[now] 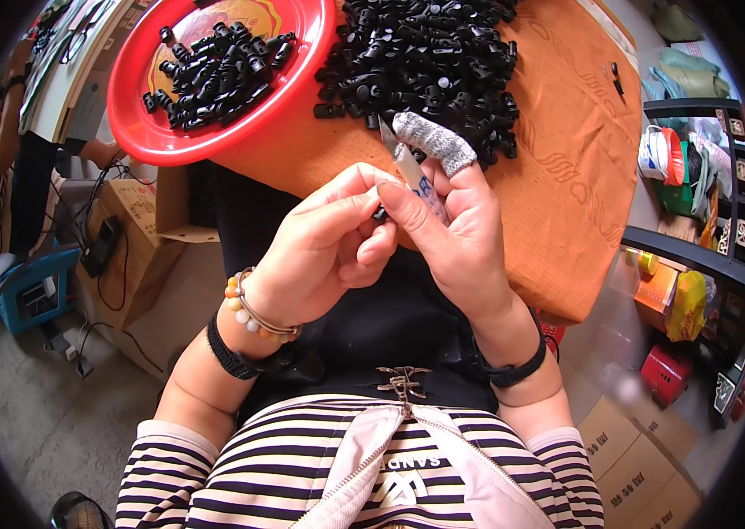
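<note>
In front of my chest both hands meet at the table's near edge. My left hand [334,231] is closed, pinching a small black plastic piece [379,213] that is mostly hidden by the fingers. Wrapped in my right hand [463,231] is a small knife [407,166] with a pale wrapped handle, its pointed blade tilted away from me. The right thumb presses close to the left fingertips. A grey knitted finger cover [434,141] sits on the right index finger. Just beyond lies a big pile of black plastic pieces [425,66].
A red round tray [130,119] with more black pieces stands at the left, overlapping the orange tablecloth [566,176]. Two loose black pieces [617,79] lie far right. Cardboard boxes [130,238] and a blue stool [33,286] stand left; shelving [698,251] is right. Another person's arm [7,123] shows far left.
</note>
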`<state>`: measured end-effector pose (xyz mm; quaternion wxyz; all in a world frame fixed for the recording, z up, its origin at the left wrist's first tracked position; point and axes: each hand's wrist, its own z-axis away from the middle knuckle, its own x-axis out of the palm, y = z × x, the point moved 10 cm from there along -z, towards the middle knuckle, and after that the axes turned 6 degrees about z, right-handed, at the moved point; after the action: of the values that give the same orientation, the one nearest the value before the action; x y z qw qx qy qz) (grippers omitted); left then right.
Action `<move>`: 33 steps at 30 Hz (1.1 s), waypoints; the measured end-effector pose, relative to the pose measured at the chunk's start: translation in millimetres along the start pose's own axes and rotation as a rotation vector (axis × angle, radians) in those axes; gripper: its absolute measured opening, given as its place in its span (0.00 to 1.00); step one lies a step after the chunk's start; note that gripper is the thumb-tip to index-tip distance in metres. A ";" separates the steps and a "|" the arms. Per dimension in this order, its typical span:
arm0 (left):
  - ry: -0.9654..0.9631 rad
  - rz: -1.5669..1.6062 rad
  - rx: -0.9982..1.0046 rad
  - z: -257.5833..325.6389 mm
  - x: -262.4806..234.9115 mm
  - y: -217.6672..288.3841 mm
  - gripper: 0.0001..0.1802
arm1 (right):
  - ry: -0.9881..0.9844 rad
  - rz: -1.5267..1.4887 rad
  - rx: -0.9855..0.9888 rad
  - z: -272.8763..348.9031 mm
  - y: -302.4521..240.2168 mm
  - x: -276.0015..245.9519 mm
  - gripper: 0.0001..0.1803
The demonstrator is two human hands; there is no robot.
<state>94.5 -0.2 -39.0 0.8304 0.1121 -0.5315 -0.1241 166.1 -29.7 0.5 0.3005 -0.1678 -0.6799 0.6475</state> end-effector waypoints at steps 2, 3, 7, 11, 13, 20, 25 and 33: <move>0.015 -0.025 -0.014 -0.4 -2.8 -0.5 0.09 | 0.054 0.086 -0.023 -1.6 -2.5 -7.8 0.23; 0.015 -0.025 -0.014 0.1 -3.7 0.0 0.09 | 0.098 0.056 -0.021 -2.5 -0.2 -14.0 0.23; -0.001 -0.026 0.084 1.6 -3.8 15.0 0.11 | 0.194 0.091 0.068 -0.2 -1.3 -38.4 0.23; 0.074 -0.060 0.316 10.5 -8.8 55.3 0.11 | 0.198 0.264 0.009 3.8 -2.2 -60.0 0.29; 0.056 -0.022 0.409 17.3 -10.9 79.0 0.11 | 0.220 0.290 0.009 7.1 -0.4 -67.5 0.29; -0.125 0.038 0.628 37.2 -18.6 144.9 0.20 | 0.264 0.484 0.027 14.6 13.1 -73.2 0.17; -0.148 -0.024 0.581 32.7 -16.5 128.9 0.23 | 0.286 0.839 -0.075 12.5 3.3 -66.3 0.35; 0.006 -0.262 0.317 5.2 -14.3 61.6 0.18 | 0.296 0.774 -0.061 12.4 4.6 -74.3 0.34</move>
<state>89.3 62.3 -29.6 0.7806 0.3096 -0.5230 -0.1455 214.3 -84.7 -18.0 0.1243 -0.5110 -0.5351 0.6611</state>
